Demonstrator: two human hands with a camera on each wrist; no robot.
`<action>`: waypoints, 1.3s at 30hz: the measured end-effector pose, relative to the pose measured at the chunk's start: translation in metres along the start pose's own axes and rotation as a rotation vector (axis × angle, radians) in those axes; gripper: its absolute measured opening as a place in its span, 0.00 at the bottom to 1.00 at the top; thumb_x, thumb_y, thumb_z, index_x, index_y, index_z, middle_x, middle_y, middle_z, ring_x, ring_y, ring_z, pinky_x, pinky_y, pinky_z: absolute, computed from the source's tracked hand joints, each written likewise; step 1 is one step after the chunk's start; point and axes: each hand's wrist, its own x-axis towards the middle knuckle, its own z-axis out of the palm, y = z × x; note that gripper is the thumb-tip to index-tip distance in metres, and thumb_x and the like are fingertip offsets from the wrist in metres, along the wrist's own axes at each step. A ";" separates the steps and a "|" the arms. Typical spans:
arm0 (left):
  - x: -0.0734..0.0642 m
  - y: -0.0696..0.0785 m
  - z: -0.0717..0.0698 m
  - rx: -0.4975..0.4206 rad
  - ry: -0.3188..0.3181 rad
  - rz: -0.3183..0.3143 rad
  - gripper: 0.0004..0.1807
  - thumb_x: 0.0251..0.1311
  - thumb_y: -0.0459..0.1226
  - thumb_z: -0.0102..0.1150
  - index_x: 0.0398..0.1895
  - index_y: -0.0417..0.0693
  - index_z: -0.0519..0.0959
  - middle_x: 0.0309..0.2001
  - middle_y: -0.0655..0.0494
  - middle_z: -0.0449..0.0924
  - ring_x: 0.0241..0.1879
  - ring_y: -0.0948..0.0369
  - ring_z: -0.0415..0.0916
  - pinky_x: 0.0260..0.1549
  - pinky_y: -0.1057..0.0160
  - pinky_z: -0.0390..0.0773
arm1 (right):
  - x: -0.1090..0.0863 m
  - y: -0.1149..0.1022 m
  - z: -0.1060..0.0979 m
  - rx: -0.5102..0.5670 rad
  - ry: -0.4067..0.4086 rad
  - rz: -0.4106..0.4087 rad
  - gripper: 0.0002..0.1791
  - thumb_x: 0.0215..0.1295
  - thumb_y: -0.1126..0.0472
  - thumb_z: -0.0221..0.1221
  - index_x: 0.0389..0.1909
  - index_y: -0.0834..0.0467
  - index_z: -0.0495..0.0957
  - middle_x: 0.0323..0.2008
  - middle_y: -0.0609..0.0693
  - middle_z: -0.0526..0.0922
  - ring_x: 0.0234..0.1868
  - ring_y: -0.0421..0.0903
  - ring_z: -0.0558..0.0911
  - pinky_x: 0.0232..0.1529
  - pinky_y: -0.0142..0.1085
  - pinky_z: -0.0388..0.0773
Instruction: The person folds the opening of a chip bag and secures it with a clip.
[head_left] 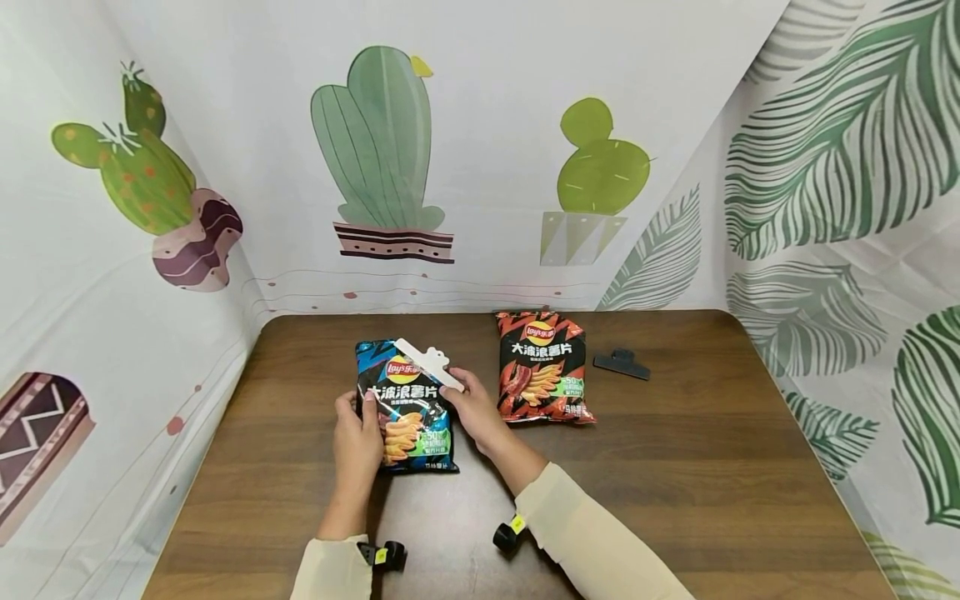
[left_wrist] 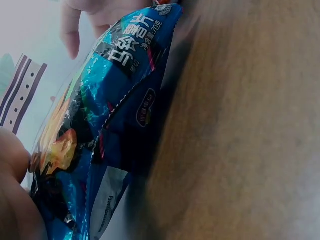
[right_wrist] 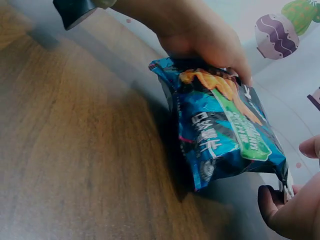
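A blue bag of potato chips [head_left: 397,429] is held over the wooden table, its printed front facing up. On its left side, my left hand [head_left: 357,443] grips the edge with the thumb on the front; the thumb also lies on the bag in the right wrist view. A white clip [head_left: 429,362] lies slanted across the bag's upper right corner. The fingers of my right hand [head_left: 477,410] pinch this clip's lower right end. Seen from the right wrist, the right hand [right_wrist: 296,215] is beside the bag's corner, and only a sliver of clip shows.
To the right, a red bag of potato chips [head_left: 542,367] lies flat on the wooden table [head_left: 675,467]. A black clip [head_left: 622,364] rests beyond it. Behind the table hangs a white cloth [head_left: 495,150] printed with cacti and leaves.
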 end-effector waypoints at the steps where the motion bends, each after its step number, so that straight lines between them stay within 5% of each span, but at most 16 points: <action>1: 0.001 0.001 0.000 -0.009 -0.006 -0.004 0.26 0.78 0.50 0.40 0.64 0.38 0.65 0.45 0.33 0.81 0.47 0.40 0.79 0.51 0.41 0.72 | 0.000 0.001 0.000 -0.010 -0.001 0.005 0.31 0.71 0.57 0.58 0.72 0.62 0.66 0.60 0.62 0.77 0.57 0.50 0.77 0.62 0.43 0.70; 5: 0.006 0.002 0.001 -0.049 -0.015 -0.005 0.24 0.77 0.42 0.40 0.67 0.35 0.64 0.56 0.31 0.75 0.56 0.40 0.74 0.59 0.41 0.69 | 0.000 0.005 -0.001 -0.015 -0.031 0.021 0.35 0.71 0.58 0.58 0.76 0.61 0.60 0.66 0.66 0.73 0.63 0.57 0.76 0.65 0.47 0.71; 12: 0.016 0.001 0.002 -0.069 -0.003 0.055 0.26 0.73 0.35 0.44 0.71 0.36 0.63 0.65 0.30 0.67 0.67 0.40 0.65 0.68 0.41 0.62 | -0.004 0.007 -0.004 -0.010 -0.099 0.034 0.42 0.69 0.58 0.59 0.80 0.56 0.51 0.80 0.64 0.46 0.78 0.64 0.57 0.73 0.55 0.65; 25: 0.029 -0.007 0.002 0.047 0.019 0.099 0.28 0.73 0.35 0.49 0.75 0.44 0.63 0.59 0.29 0.69 0.59 0.36 0.69 0.62 0.38 0.67 | -0.012 0.007 0.000 -0.204 -0.135 -0.063 0.36 0.66 0.60 0.61 0.76 0.50 0.64 0.73 0.65 0.61 0.69 0.61 0.72 0.65 0.53 0.74; 31: 0.034 -0.009 0.003 0.098 -0.017 0.091 0.26 0.76 0.36 0.46 0.75 0.47 0.65 0.53 0.30 0.68 0.52 0.38 0.70 0.56 0.39 0.69 | -0.010 0.010 0.000 -0.204 -0.189 -0.051 0.39 0.68 0.58 0.61 0.78 0.45 0.59 0.76 0.65 0.56 0.70 0.60 0.71 0.64 0.52 0.75; 39: 0.039 -0.012 0.005 0.158 -0.069 0.078 0.26 0.76 0.39 0.45 0.74 0.44 0.67 0.57 0.30 0.69 0.57 0.36 0.70 0.60 0.38 0.68 | -0.001 0.017 -0.001 -0.249 -0.235 -0.054 0.39 0.70 0.56 0.60 0.79 0.42 0.56 0.77 0.62 0.59 0.69 0.58 0.72 0.67 0.53 0.72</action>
